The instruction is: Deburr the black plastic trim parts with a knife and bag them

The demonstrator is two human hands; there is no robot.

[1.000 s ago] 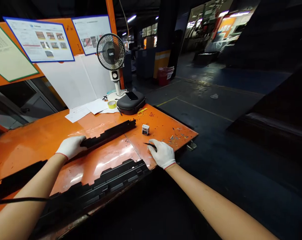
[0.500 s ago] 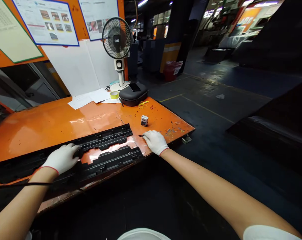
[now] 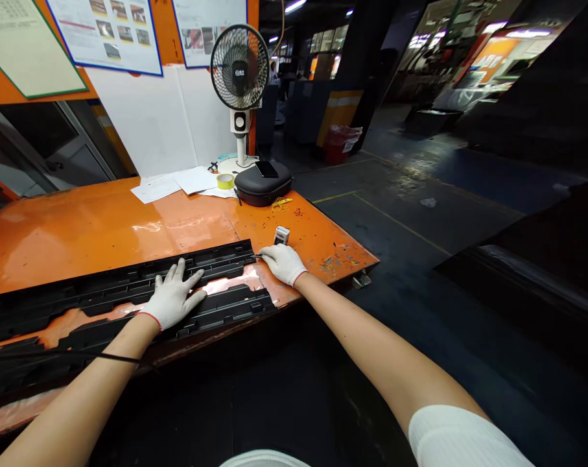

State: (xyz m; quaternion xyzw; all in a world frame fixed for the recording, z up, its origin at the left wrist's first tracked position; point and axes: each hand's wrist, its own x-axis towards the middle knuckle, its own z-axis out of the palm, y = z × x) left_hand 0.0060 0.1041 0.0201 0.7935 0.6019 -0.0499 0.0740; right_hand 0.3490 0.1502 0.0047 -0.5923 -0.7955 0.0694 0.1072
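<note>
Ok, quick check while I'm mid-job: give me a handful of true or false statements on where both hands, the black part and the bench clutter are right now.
1. The left hand lies flat, fingers spread, on the long black plastic part. True.
2. The right hand is empty. False: it is closed on a thin dark tool whose tip sits at the part's right end.
3. The small white box stands on the orange bench just beyond the right hand. True.
4. The fan lies tipped over on the bench. False: it stands upright at the back.
5. A phone rests on the dark case. True.
</note>
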